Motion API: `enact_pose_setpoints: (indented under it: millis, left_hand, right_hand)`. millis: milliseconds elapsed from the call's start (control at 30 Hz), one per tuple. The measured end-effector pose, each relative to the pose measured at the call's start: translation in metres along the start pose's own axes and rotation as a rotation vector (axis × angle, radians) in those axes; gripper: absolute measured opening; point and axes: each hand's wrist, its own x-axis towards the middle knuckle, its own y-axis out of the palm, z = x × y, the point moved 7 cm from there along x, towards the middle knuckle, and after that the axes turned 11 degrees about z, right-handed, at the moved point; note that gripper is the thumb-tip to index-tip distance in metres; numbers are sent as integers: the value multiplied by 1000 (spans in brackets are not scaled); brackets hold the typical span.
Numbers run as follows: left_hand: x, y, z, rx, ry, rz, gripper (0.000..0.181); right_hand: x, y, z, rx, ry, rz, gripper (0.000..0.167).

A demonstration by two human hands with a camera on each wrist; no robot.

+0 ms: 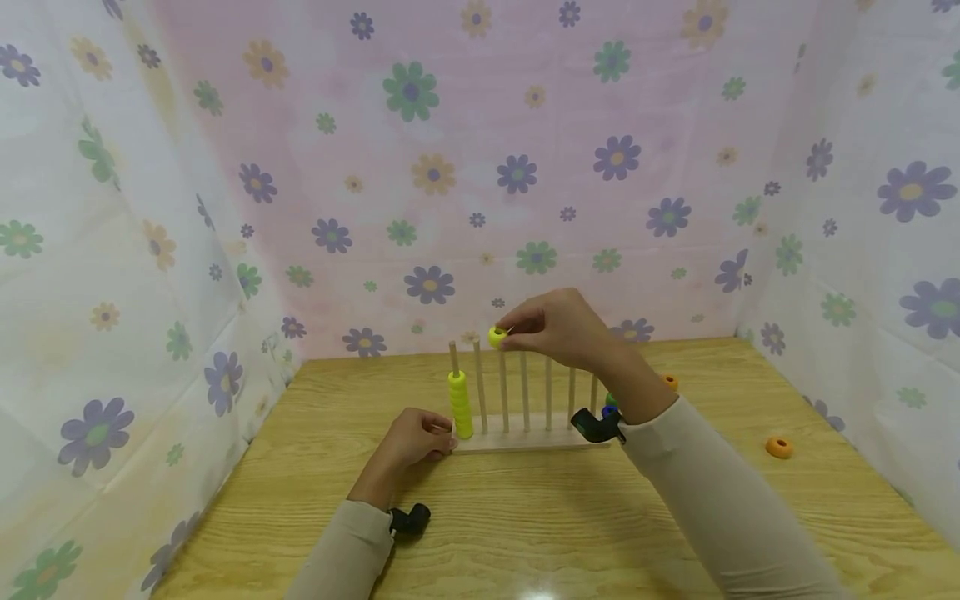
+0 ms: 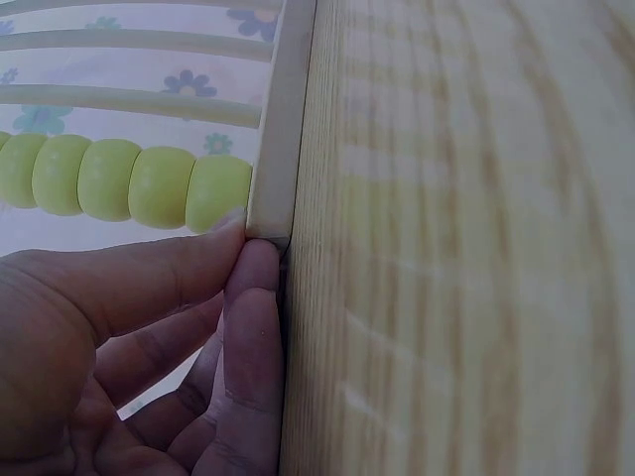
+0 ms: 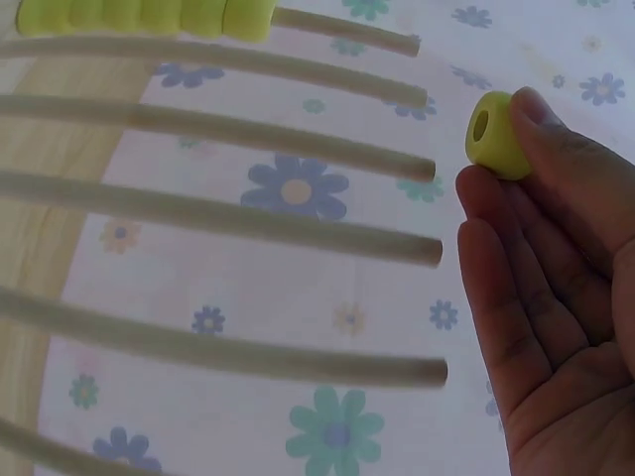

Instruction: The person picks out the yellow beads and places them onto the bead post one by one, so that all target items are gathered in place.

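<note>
A wooden peg rack (image 1: 517, 440) stands on the table, with several upright pegs in a row. On its leftmost peg sits a stack of yellow beads (image 1: 460, 404); the peg's top pokes out above them. My left hand (image 1: 412, 435) grips the left end of the rack's base, the thumb (image 2: 149, 283) beside the lowest bead. Over the pegs, my right hand (image 1: 562, 329) pinches a single yellow bead (image 3: 493, 139) between thumb and fingers. The bead is near the top of the third peg from the left, its hole facing the pegs in the right wrist view.
One orange bead (image 1: 779, 447) lies on the table at the right, another orange bead (image 1: 670, 382) farther back. A blue bead (image 1: 609, 412) and a green bead (image 1: 611, 399) are partly hidden behind my right wrist. Flowered cloth (image 1: 480, 125) encloses the table's back and sides.
</note>
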Motion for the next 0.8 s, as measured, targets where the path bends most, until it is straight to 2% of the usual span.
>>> enact_pose_setpoints:
  millis: [200,333,800]
  left_hand:
    - [0,0,0,-8,-4,-5,30]
    - [0,1,0,-9,-5,-2,30]
    - [0,0,-2,-1,-19,-8,30]
  right_hand:
    - [13,12,6,74,-37,-6,17]
    - [21,19,9,70,-51,-12,17]
    - [38,35,5,103,21,-33,21]
